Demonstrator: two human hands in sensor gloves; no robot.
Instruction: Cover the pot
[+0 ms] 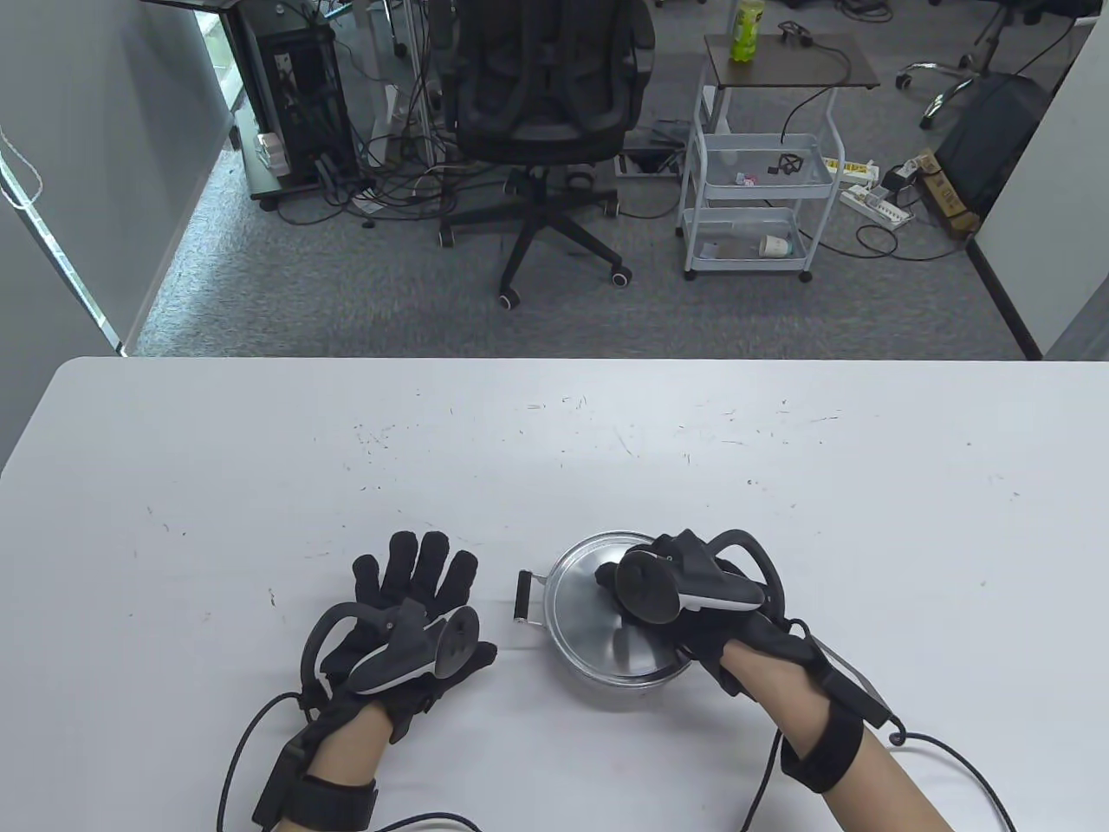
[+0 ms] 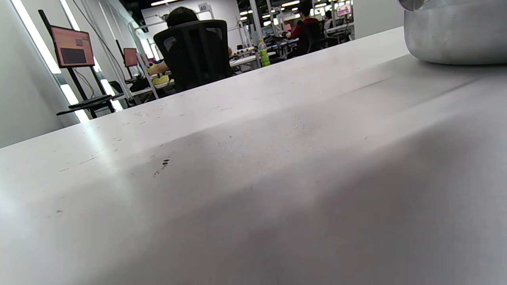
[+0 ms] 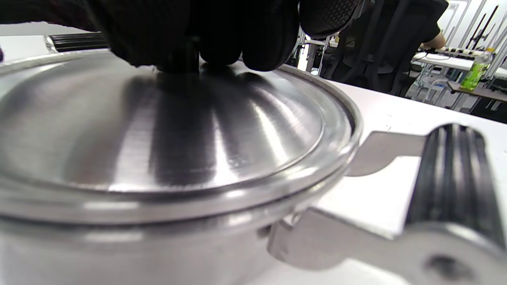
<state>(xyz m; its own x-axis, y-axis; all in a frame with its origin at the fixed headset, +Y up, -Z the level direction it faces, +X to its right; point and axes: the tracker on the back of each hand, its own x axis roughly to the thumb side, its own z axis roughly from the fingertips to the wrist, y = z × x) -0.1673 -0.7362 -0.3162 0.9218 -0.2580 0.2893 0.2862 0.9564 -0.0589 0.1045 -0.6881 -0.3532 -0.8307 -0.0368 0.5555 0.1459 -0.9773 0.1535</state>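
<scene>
Lid (image 1: 598, 624) sat on the pot (image 1: 606, 685), its rim seated inside the pot's rim all round as far as the right wrist view showed. The right hand (image 1: 684, 598) was over the lid's centre, gloved fingers (image 3: 222, 35) bunched around the knob (itself hidden beneath them). The pot stood on the white table (image 1: 554, 433) near its front edge, one ribbed black side handle (image 1: 524, 596) pointing toward the left hand (image 1: 407, 624). That hand lay flat on the table just beside the pot, fingers spread and holding nothing.
</scene>
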